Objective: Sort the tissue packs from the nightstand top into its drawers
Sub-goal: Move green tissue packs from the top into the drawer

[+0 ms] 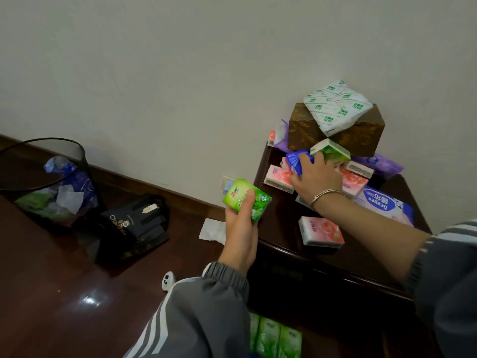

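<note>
Dark nightstand top [343, 257] against a pale wall, carrying mixed tissue packs; the left hand [241, 228] is gripping a green pack [246, 198]; the right hand [316, 178] is closing on a second green pack [331, 151] in the pile (light, soft, slippery film; best pinched across the short sides).

"Deeyeo" stands upside down on the blue-and-white wipes pack [382, 202]; "ROYO" repeats (also inverted) on the white pack [335, 104]; the black bag [129, 223] reads "Cha…", rest unclear.

Dim indoor light; glare patch on floor [89, 299]; wide-angle bending at edges; slightly soft.
</note>
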A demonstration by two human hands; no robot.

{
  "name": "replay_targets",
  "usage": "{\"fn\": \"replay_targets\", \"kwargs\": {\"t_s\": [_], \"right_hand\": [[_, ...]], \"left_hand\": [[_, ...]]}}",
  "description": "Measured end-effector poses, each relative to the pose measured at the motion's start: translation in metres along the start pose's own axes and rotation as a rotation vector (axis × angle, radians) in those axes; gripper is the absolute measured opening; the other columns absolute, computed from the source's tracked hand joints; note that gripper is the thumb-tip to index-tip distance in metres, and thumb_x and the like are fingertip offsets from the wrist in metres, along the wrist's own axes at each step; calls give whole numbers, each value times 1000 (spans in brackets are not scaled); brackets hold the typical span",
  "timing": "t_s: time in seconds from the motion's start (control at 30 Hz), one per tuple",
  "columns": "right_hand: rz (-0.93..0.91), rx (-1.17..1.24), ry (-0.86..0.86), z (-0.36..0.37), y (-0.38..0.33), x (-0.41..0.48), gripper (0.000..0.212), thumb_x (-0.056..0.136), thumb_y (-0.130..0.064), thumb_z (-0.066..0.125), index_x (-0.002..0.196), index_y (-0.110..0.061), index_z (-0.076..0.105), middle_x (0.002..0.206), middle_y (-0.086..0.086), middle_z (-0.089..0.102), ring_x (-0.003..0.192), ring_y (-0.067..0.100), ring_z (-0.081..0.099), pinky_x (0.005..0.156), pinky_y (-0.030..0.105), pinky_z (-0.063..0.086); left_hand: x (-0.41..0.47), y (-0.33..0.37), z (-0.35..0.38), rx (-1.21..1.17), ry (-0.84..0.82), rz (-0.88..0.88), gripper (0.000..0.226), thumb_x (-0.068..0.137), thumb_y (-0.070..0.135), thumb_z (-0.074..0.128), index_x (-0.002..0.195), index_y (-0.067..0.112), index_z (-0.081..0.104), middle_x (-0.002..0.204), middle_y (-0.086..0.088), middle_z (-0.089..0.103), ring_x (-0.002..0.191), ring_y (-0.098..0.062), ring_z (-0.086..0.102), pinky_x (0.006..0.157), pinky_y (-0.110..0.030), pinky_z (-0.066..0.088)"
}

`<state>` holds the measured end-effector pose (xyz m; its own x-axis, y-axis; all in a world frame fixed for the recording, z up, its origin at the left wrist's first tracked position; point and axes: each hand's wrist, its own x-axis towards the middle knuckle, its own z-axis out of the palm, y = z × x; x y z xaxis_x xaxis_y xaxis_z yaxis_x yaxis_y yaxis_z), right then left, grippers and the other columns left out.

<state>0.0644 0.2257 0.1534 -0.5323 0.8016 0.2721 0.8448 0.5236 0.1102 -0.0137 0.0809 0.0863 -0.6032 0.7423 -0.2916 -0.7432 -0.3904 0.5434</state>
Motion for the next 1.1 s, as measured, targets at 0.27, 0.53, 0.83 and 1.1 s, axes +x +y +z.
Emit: {"fn": "replay_targets", "kwargs": {"t_s": [0.27, 0.53, 0.83, 1.1], "right_hand": [[113, 43, -80, 2, -15, 11, 56, 88, -35, 52, 137, -17, 30, 133, 18, 36, 109, 42, 48, 78, 40, 46], [137, -5, -104, -1, -15, 13, 52, 90, -35, 52, 133, -14, 31, 130, 18, 39, 109, 42, 48, 87, 45, 44], [-17, -257, 159, -62, -14, 78, 62, 86, -47, 53, 135, -14, 38, 143, 18, 35, 134, 39, 29, 105, 52, 27], [4, -152, 228, -60, 33, 77, 24, 90, -8, 46, 111, -7, 56, 106, 19, 65, 100, 38, 58, 91, 44, 40]], "left_hand": [[0, 0, 1, 38, 14, -5, 59, 84, 22, 68, 136, 11, 44, 122, -12, 64, 110, -23, 64, 100, -40, 48], [2, -1, -1, 43, 13, -12, 60, 82, 24, 70, 134, 11, 45, 119, -12, 66, 107, -23, 65, 96, -38, 51], [1, 0, 0, 33, -35, 2, 68, 75, 26, 72, 135, 10, 45, 121, -13, 65, 109, -23, 65, 96, -37, 50], [3, 1, -2, 48, -15, -9, 60, 81, 22, 69, 135, 9, 46, 121, -15, 65, 108, -25, 65, 93, -36, 53]]}}
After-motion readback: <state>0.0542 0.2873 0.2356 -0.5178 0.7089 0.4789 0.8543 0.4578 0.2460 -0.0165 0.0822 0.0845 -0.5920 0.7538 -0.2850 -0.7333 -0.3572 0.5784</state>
